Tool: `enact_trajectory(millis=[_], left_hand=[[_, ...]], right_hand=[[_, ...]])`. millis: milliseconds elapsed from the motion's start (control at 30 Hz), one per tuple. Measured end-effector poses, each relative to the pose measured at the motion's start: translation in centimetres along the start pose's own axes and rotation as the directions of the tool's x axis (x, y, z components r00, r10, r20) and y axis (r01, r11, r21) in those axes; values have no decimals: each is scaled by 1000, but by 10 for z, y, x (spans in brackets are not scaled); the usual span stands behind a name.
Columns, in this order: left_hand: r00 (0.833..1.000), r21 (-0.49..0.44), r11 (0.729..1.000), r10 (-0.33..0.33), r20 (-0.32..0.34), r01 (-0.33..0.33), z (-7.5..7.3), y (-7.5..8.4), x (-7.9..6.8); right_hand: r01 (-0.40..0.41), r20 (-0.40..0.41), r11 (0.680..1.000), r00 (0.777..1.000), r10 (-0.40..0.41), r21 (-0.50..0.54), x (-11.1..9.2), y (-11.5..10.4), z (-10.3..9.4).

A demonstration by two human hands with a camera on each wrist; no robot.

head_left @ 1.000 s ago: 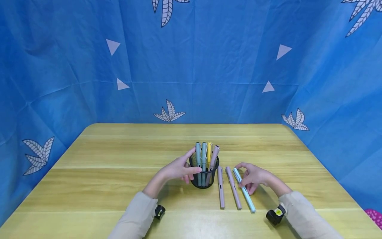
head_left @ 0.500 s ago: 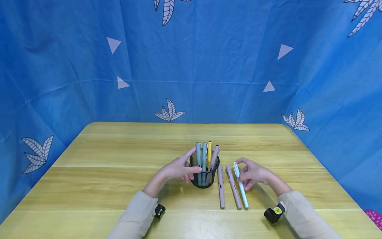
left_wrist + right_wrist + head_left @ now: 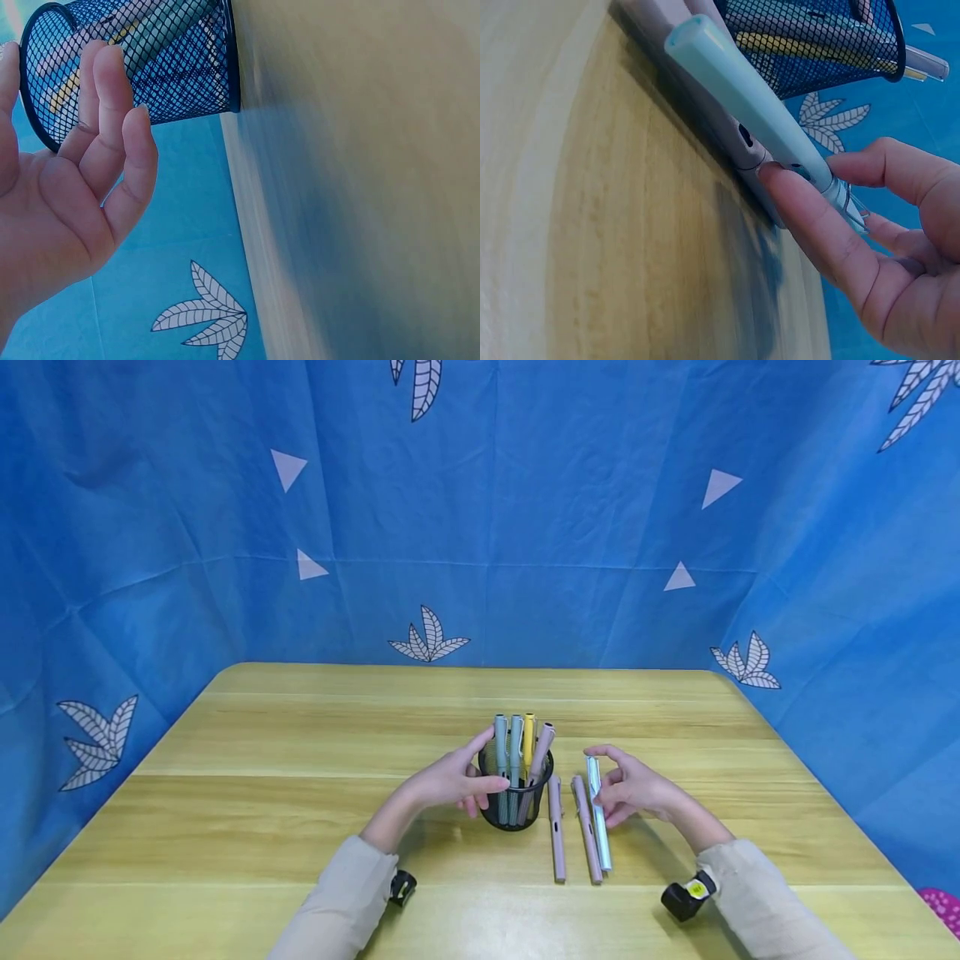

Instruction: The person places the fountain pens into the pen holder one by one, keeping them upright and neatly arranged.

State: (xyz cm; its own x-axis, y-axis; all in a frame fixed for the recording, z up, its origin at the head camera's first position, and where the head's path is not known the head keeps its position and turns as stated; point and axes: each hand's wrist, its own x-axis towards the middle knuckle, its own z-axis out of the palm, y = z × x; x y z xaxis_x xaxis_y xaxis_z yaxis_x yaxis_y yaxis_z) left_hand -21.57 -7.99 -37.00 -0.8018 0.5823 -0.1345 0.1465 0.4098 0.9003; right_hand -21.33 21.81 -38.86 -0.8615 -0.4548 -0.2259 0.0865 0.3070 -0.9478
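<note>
My left hand (image 3: 442, 781) holds the black mesh pen holder (image 3: 180, 82) from its left side, thumb across the near rim and fingers against the mesh wall. Upright in the holder stand two grey-green pens (image 3: 515, 747), a yellow pen (image 3: 528, 739) and a leaning lilac pen (image 3: 542, 752). To the right, my right hand (image 3: 633, 787) pinches a light blue pen (image 3: 754, 105) near its clip end between thumb and fingers. In the right wrist view this pen overlaps a lilac pen (image 3: 724, 127) lying on the table.
Two lilac pens lie side by side right of the holder, the left-hand pen (image 3: 557, 835) closest to it. Beneath everything is a wooden table (image 3: 300, 735), with a blue patterned cloth (image 3: 525, 527) hanging behind. Each wrist wears a small black camera (image 3: 682, 900).
The right hand has picked up the light blue pen and moved it left and away from the front edge, turning it straighter beside the lilac pens. The left hand keeps its place on the holder.
</note>
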Motion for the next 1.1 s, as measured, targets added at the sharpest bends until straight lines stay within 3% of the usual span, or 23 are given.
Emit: enact_trajectory(millis=[1100], left_hand=[[1000, 3, 1000, 6, 4, -6, -1, -4, 2]], right_hand=[[132, -135, 986, 984, -118, 105, 3, -8, 4]])
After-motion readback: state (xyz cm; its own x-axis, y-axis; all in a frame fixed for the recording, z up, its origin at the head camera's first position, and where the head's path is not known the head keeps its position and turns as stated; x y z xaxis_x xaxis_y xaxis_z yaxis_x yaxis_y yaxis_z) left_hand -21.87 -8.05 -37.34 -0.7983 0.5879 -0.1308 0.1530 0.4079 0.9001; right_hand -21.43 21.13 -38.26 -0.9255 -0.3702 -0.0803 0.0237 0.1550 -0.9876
